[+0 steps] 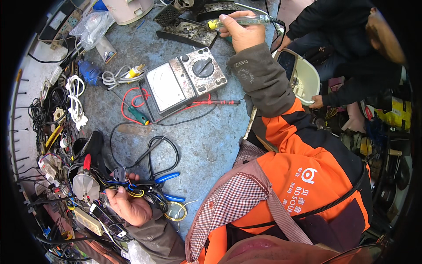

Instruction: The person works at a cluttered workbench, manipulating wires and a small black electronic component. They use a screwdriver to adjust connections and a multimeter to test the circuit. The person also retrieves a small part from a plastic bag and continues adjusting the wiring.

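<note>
My right hand grips a soldering iron by its clear handle, a yellow collar towards the tip. The iron is raised near a dark, dirty metal tray. At the lower left, my left hand has thumb and fingers around a small dark part with wires; the exact hold is partly hidden. Beside it lie a mica heating element and a black housing, seemingly a hair dryer's. Blue-handled pliers lie by that wrist. An analog multimeter sits on the worn blue table.
A green-handled screwdriver and a red test probe lie by the meter. Tangled cables and a phone crowd the left side. Across the right edge, another person's hands hold a pale plastic tub.
</note>
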A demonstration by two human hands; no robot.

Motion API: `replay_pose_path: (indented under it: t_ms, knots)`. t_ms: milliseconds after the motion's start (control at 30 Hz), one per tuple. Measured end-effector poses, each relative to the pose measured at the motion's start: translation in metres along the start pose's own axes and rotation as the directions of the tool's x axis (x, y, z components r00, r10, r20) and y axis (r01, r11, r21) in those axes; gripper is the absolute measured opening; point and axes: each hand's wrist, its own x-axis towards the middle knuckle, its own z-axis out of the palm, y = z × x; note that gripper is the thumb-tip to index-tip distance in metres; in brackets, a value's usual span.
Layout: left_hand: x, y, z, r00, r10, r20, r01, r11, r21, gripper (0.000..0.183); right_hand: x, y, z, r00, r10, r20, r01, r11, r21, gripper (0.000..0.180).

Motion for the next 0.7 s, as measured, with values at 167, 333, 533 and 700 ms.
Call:
replay_pose_path:
  t_ms: [167, 333, 533, 700]
  knots:
    - [0.002, -0.002, 0.0, 1.0, -0.001, 0.008, 0.001, 1.0, 0.001, 0.043, 0.001, 0.003, -0.003, 1.0, -0.007, 0.003, 0.007, 1.0, -0.025, 0.019]
    - [0.003, 0.0, 0.001, 1.0, -0.008, 0.004, 0.007, 1.0, 0.006, 0.043, 0.003, 0.005, -0.003, 1.0, 0.011, -0.011, -0.011, 1.0, -0.028, 0.019]
    - [0.0, -0.001, -0.001, 0.999, 0.014, 0.044, -0.013, 1.0, -0.018, 0.044, -0.001, -0.002, 0.004, 0.996, 0.091, -0.008, -0.092, 0.992, -0.091, 0.022]
    - [0.006, 0.002, 0.012, 0.991, 0.02, 0.134, -0.013, 0.999, -0.047, 0.038, 0.005, -0.013, -0.018, 0.988, -0.111, -0.112, 0.101, 0.991, -0.089, 0.018]
